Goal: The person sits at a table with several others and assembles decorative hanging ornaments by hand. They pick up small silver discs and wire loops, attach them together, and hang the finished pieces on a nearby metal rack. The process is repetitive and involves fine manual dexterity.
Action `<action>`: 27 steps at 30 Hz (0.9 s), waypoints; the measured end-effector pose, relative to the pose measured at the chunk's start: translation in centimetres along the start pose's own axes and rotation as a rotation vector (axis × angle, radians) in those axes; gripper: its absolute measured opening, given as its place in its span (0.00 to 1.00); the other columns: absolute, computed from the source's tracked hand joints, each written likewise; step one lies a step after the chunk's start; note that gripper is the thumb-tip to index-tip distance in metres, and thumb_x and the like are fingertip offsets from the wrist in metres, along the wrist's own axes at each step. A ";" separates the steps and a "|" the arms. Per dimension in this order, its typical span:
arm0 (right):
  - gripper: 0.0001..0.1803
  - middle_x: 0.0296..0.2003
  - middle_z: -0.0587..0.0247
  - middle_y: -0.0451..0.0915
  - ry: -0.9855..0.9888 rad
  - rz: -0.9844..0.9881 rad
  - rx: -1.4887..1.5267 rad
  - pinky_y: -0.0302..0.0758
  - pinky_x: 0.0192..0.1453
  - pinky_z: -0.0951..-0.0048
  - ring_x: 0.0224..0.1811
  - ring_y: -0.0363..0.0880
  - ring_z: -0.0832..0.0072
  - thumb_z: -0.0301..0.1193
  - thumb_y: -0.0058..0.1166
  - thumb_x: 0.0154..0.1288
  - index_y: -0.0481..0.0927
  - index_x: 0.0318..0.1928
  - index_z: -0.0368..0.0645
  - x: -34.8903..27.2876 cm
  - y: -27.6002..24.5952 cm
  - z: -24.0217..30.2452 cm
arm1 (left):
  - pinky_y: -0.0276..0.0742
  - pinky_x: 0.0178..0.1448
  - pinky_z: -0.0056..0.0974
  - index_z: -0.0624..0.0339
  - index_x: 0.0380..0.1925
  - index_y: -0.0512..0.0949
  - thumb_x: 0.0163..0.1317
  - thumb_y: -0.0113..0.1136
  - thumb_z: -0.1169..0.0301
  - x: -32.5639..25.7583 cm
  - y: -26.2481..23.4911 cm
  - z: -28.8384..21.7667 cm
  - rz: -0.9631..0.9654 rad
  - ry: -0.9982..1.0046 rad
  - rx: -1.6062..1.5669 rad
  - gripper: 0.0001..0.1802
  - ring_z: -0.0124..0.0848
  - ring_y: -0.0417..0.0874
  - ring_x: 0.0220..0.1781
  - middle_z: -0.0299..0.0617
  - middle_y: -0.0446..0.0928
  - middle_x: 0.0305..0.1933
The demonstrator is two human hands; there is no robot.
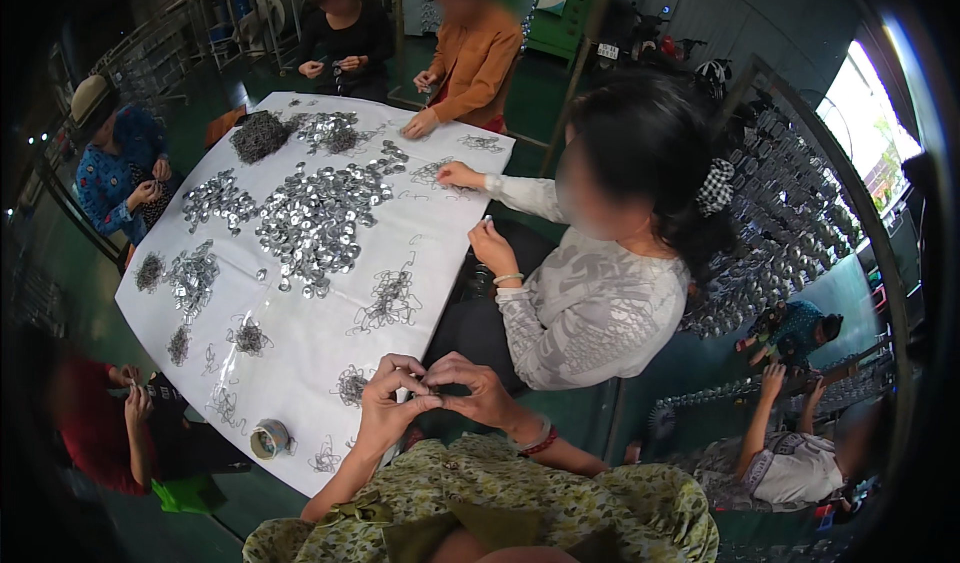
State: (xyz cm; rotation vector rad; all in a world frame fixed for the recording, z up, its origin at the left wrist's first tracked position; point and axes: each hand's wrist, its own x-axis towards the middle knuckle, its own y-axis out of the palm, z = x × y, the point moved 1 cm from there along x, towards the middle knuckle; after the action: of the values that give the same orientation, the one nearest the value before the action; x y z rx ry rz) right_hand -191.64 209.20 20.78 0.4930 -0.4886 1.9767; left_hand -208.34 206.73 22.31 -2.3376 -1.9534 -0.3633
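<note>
My left hand (388, 395) and my right hand (478, 391) meet in front of me at the table's near edge. Both are closed, thumbs and fingertips pinched together at one spot. Whatever sits between the fingertips is too small and too covered to make out. Just left of my left hand lies a small pile of bent wire hooks (351, 386) on the white table (310, 353). Farther up the table is a looser heap of wire hooks (388, 298). A large pile of shiny round metal pieces (315, 225) covers the table's middle.
Close on my right sits a co-worker in a pale patterned top (590, 303), hands over the table edge. Other people work around the table. A tape roll (269, 440) lies near the front edge. Racks of hanging metal parts (770, 213) stand at the right.
</note>
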 end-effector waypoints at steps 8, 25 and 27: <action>0.13 0.40 0.55 0.77 0.180 -0.230 0.086 0.72 0.43 0.74 0.38 0.75 0.73 0.19 0.59 0.55 0.76 0.43 0.32 -1.6 -0.9 1.3 | 0.71 0.44 0.36 0.61 0.31 0.82 0.44 0.69 0.77 0.5 3.1 -2.5 -0.149 0.208 0.399 0.11 0.34 0.75 0.41 0.41 0.75 0.34; 0.20 0.37 0.54 0.80 0.374 -0.011 -0.014 0.73 0.49 0.74 0.42 0.80 0.69 0.17 0.59 0.53 0.76 0.48 0.32 0.3 -4.6 -2.3 | 0.68 0.56 0.43 0.52 0.32 0.78 0.49 0.61 0.76 -1.1 -0.3 3.4 -0.031 0.234 0.560 0.09 0.29 0.79 0.43 0.27 0.80 0.40; 0.16 0.35 0.55 0.81 0.538 -0.109 0.024 0.73 0.48 0.75 0.39 0.80 0.71 0.19 0.56 0.57 0.76 0.47 0.31 3.1 -3.6 -4.6 | 0.67 0.58 0.46 0.51 0.33 0.78 0.49 0.61 0.75 -1.1 -1.0 4.1 -0.012 0.233 0.562 0.09 0.27 0.79 0.43 0.27 0.80 0.39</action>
State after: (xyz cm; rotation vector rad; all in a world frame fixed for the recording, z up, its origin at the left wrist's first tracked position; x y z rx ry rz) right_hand -190.35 215.44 19.04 -0.0089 -0.0960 1.9113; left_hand -208.96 206.72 17.98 -1.8386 -1.6843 -0.0641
